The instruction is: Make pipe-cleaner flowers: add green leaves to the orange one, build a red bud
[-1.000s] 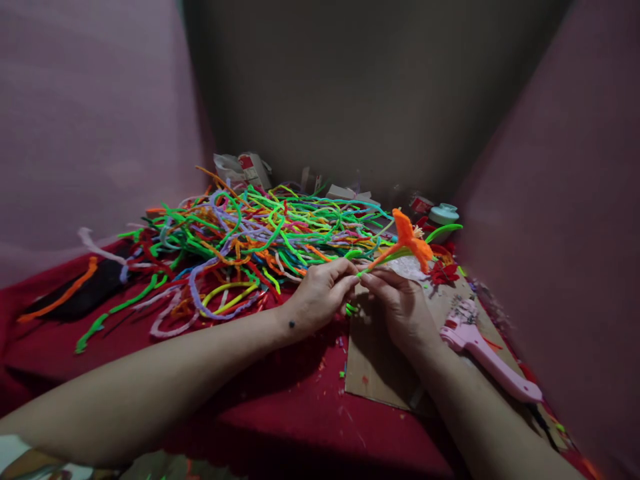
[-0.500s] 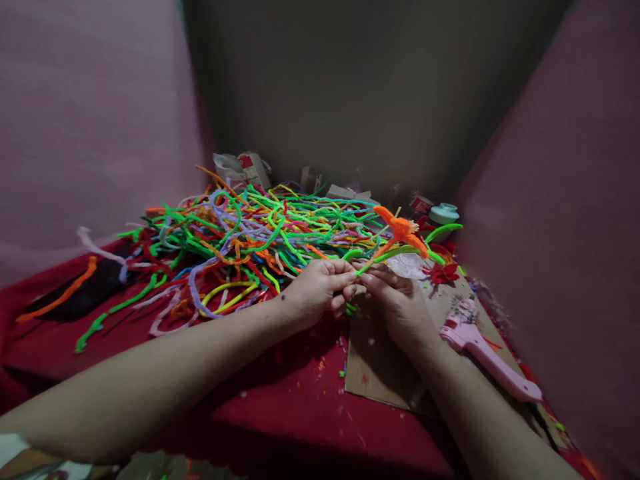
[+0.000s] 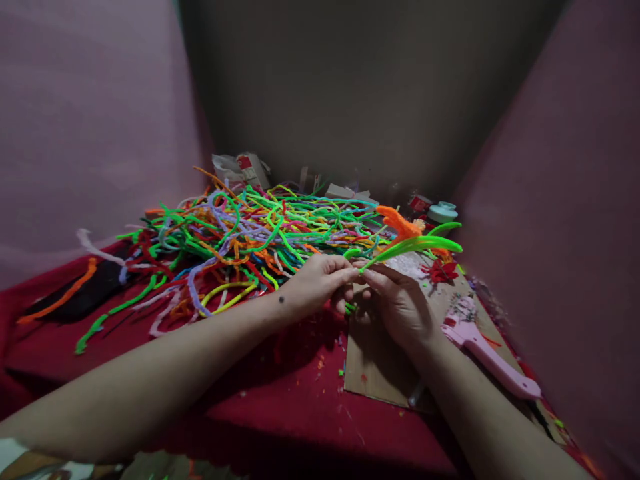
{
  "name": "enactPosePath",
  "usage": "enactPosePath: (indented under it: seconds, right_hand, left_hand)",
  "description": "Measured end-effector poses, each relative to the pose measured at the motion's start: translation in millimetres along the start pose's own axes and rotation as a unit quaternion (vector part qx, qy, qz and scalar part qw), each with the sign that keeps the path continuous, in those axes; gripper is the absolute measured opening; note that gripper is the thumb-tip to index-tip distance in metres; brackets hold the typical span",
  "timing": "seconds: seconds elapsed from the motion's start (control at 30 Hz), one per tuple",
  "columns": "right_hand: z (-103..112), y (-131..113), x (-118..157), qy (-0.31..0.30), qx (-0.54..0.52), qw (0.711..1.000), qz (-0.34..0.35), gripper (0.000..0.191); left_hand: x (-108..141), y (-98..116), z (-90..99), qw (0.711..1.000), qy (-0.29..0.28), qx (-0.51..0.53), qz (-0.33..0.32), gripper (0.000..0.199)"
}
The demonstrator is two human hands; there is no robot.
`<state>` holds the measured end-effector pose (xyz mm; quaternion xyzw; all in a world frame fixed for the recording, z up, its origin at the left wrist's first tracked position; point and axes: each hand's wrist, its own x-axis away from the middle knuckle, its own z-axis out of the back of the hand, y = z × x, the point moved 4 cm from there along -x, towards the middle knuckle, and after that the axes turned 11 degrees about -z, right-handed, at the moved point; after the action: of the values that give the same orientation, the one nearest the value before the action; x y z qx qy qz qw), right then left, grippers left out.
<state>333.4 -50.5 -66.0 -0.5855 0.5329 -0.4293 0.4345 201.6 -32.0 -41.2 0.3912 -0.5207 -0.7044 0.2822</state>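
An orange pipe-cleaner flower [image 3: 400,222] with a pale centre tilts up and to the right, held low on its stem by both hands. A long green pipe-cleaner leaf [image 3: 420,245] curves in front of the bloom, and a second green tip shows behind it. My left hand [image 3: 327,279] pinches the stem's lower end between thumb and fingers. Just beside it, my right hand [image 3: 400,300] closes on the stem at the leaf's base. The fingertips nearly meet there, hiding the join. A bit of green stem shows below the hands.
A tangled heap of coloured pipe cleaners [image 3: 260,233] covers the table's back left. To the right, a pink glue gun [image 3: 493,357] lies on a cardboard sheet [image 3: 375,373], near a red pipe-cleaner flower [image 3: 440,271]. A pale teal jar [image 3: 443,212] and small boxes stand behind.
The flower has turned in my fingers. The green leaf now crosses in front of the orange petals and reaches further right. Both hands stay almost in place.
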Motion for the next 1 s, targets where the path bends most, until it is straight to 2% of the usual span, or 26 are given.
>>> enactPosePath:
  seconds: [0.07, 0.13, 0.27, 0.53, 0.7, 0.8, 1.0]
  right_hand:
    - [-1, -2, 1, -0.003, -0.014, 1.000, -0.009, 0.013]
    - [-3, -3, 2, -0.012, -0.036, 0.999, -0.023, 0.013]
    - [-7, -3, 3, -0.038, -0.032, 0.998, -0.031, 0.016]
    - [-12, -6, 9, -0.073, 0.109, 0.991, 0.040, 0.012]
    - [-14, -3, 8, -0.093, 0.124, 0.988, -0.006, 0.010]
    - [-15, -2, 8, -0.101, 0.138, 0.985, -0.026, 0.013]
    - [-19, -5, 10, -0.138, 0.114, 0.984, -0.014, 0.014]
  left_hand:
    - [0, 10, 5.6, 0.992, 0.050, -0.094, -0.064, 0.017]
    - [0, 16, 8.8, 0.986, 0.071, -0.108, -0.104, 0.013]
    - [-2, 18, 10.8, 0.998, 0.045, -0.010, -0.053, 0.013]
    - [0, 10, 4.6, 0.998, 0.029, 0.047, 0.003, 0.025]
    - [3, 11, 4.7, 0.999, 0.047, 0.018, 0.016, 0.027]
    - [2, 13, 4.4, 0.999, 0.029, 0.015, 0.017, 0.021]
    - [0, 13, 4.2, 0.999, 0.017, 0.039, 0.008, 0.019]
